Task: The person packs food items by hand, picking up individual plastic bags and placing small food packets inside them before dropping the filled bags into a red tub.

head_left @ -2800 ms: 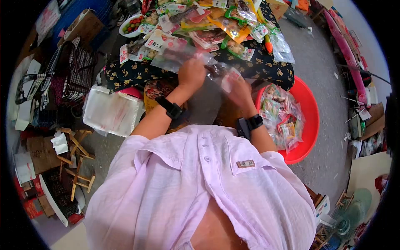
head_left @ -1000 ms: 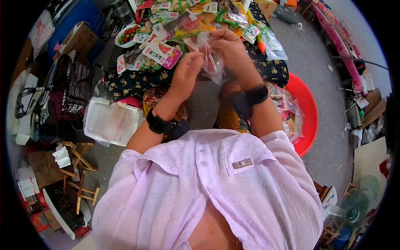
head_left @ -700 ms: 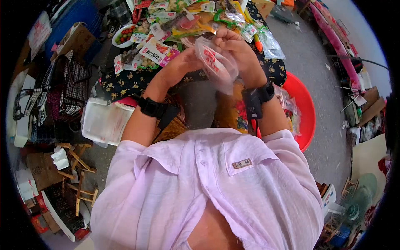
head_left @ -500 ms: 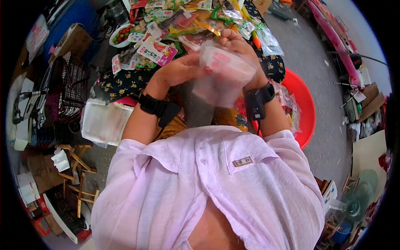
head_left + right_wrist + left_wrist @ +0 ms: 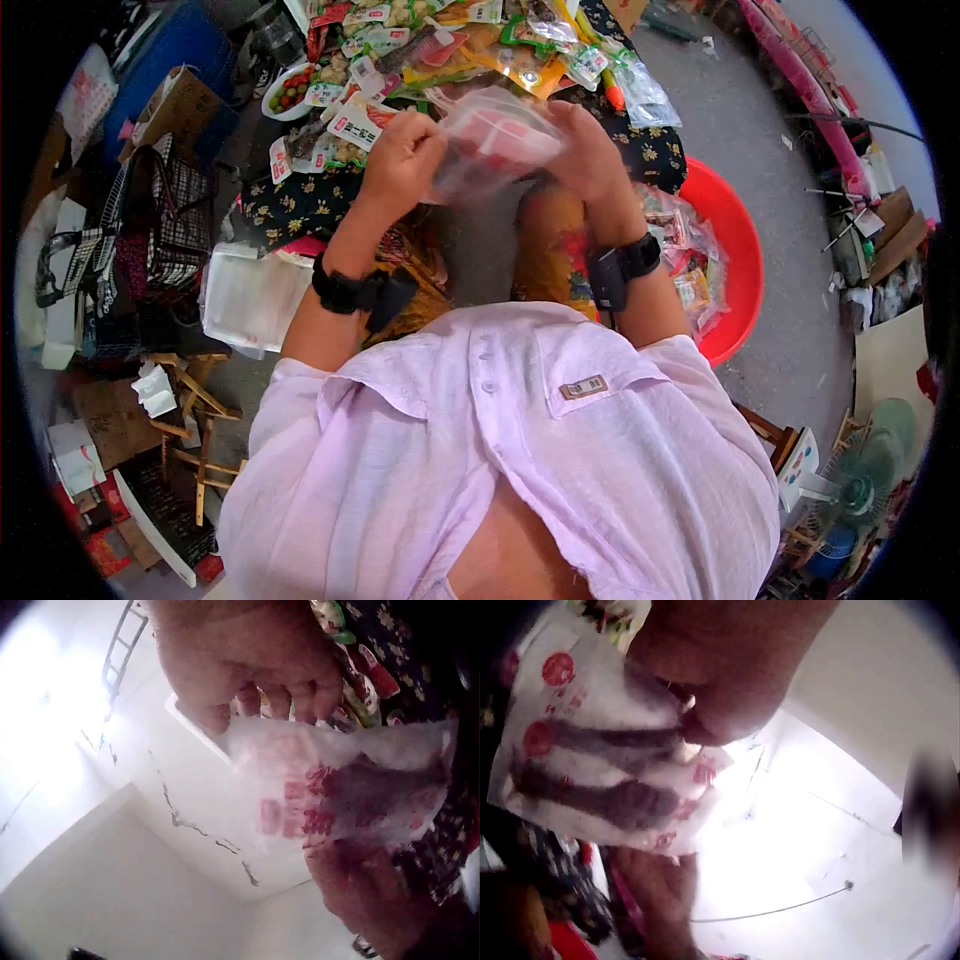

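A translucent plastic food bag point(image 5: 500, 135) with red print is spread between my two hands, over the near edge of the table; it is blurred in the head view. Dark, long pieces show through the bag point(image 5: 607, 772) in the left wrist view. My left hand point(image 5: 403, 165) grips its left side with curled fingers. On the opposite side my right hand point(image 5: 590, 155) pinches the bag, blurred. In the right wrist view the right fingers point(image 5: 277, 697) curl over the bag's upper edge, and the left hand point(image 5: 360, 881) holds the lower edge.
Several food packets point(image 5: 450, 50) are heaped on the dark flowered tablecloth point(image 5: 650, 150). A white bowl of red and green fruit point(image 5: 290, 92) stands at the back left. A red tub point(image 5: 745, 270) with packets is at my right, a stack of clear bags point(image 5: 255, 300) at my left.
The bag, earlier stretched long between my hands, was gathered up, turned over and is now spread between them. My left hand has changed from straighter fingers to a curled grip.
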Motion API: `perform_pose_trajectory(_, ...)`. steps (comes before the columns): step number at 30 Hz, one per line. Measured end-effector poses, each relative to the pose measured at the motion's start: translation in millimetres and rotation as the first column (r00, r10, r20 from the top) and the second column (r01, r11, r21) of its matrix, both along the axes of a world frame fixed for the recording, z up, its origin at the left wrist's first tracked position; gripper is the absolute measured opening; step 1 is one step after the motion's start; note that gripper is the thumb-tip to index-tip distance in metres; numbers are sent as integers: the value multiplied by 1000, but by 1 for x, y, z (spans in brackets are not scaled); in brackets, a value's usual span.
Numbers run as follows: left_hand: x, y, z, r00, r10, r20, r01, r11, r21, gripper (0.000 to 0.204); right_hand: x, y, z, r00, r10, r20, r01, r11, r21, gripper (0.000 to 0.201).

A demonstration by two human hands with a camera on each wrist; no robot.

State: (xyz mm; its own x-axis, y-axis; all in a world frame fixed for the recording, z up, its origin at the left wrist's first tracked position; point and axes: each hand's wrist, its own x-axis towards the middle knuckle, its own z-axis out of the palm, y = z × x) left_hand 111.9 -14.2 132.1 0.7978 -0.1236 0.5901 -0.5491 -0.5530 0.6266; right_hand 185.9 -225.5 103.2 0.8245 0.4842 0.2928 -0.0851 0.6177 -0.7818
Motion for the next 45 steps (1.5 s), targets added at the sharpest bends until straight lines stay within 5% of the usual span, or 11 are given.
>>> perform_pose_trajectory(2, 1, 2, 0, 999, -42, 1, 42, 993, -106, 7, -2, -4, 1, 993, -24, -116, 19, 999, -51, 34)
perform_pose_trajectory(3, -3, 5, -2, 984, -68, -165, 27, 971, -237, 6, -5, -7, 2, 981, -71, -182, 47, 990, -131, 36)
perform_pose_trajectory(6, 1, 15, -11, 902, -21, -432, -73, 977, -199, 6, -1, -10, -1, 981, 2, 196, 71, 929, -364, 43)
perform_pose_trajectory(10, -3, 4, -24, 861, -190, -472, -52, 890, -453, 9, -8, -10, 9, 901, 146, 410, 127, 813, -569, 45)
perform_pose_trajectory(15, -14, -11, -29, 891, -41, -453, -106, 949, -295, 7, -23, -3, 38, 724, 292, 625, 443, 498, -745, 26)
perform_pose_trajectory(21, -19, -9, -45, 869, -164, -467, 34, 961, -274, 11, -37, -10, 23, 548, 206, 811, 549, 642, -535, 14)
perform_pose_trajectory(26, -21, 2, -71, 834, -183, -521, -19, 933, -359, 14, -35, -61, 13, 560, 9, 828, 684, 559, -469, 13)
perform_pose_trajectory(28, -21, 12, -89, 802, -194, -566, -26, 934, -356, 15, -37, -92, 5, 601, 8, 799, 731, 397, -554, 11)
perform_pose_trajectory(30, -23, 17, -102, 749, -228, -622, -51, 916, -397, 14, -46, -121, 2, 613, -35, 789, 723, 428, -543, 11)
perform_pose_trajectory(33, -25, 19, -115, 705, -203, -680, -115, 913, -392, 14, -53, -169, -15, 759, -264, 595, 650, 267, -711, 11)
perform_pose_trajectory(45, -18, 20, -148, 599, -209, -773, -67, 949, -309, 14, -72, -274, -110, 797, -266, 543, 475, -280, -834, 18)
